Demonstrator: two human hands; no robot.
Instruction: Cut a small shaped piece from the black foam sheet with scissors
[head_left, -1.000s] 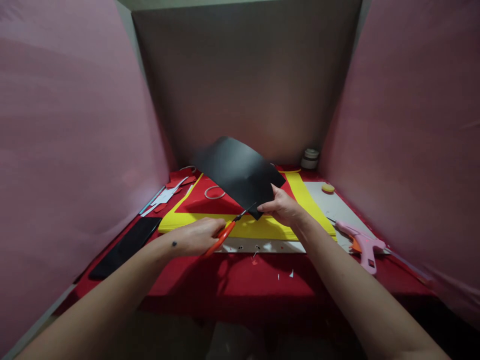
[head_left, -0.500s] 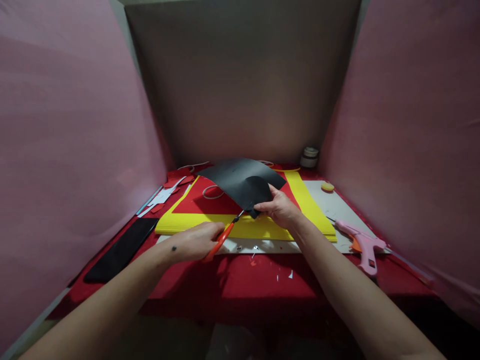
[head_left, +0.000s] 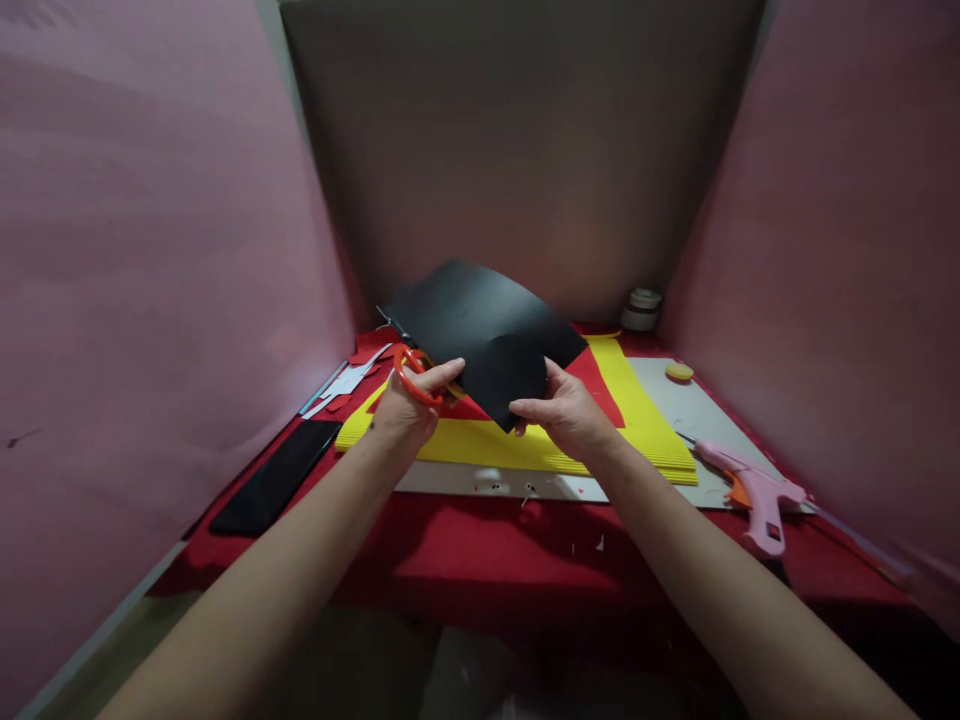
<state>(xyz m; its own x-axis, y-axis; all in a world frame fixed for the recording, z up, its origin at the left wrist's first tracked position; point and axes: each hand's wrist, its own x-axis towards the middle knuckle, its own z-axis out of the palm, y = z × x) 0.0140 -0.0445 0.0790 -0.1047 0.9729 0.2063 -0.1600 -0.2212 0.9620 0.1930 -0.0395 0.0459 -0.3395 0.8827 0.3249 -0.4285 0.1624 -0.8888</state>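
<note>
Orange-handled scissors [head_left: 418,376] hang in my left hand [head_left: 412,402], their blades pointing away to the upper left. My left thumb reaches to the lower left edge of a large black sheet [head_left: 480,300], over part of the scissors. My right hand [head_left: 566,405] pinches a rounded black piece with a pointed lower end [head_left: 504,382] between thumb and fingers. This piece lies in front of the large sheet; whether the two are joined is not clear. Below them is a red panel [head_left: 600,385] with ridged yellow borders [head_left: 510,445].
A black phone [head_left: 277,478] and white paper scraps [head_left: 349,382] lie at left. On the right are a pink glue gun [head_left: 757,490], a yellow disc [head_left: 679,372] and a small white jar [head_left: 641,310]. Pink sheets wall both sides.
My left hand has moved up and right, and the scissors have swung from the sheet's lower edge to point away left. The black sheet has been raised and tilted. The view shifted slightly.
</note>
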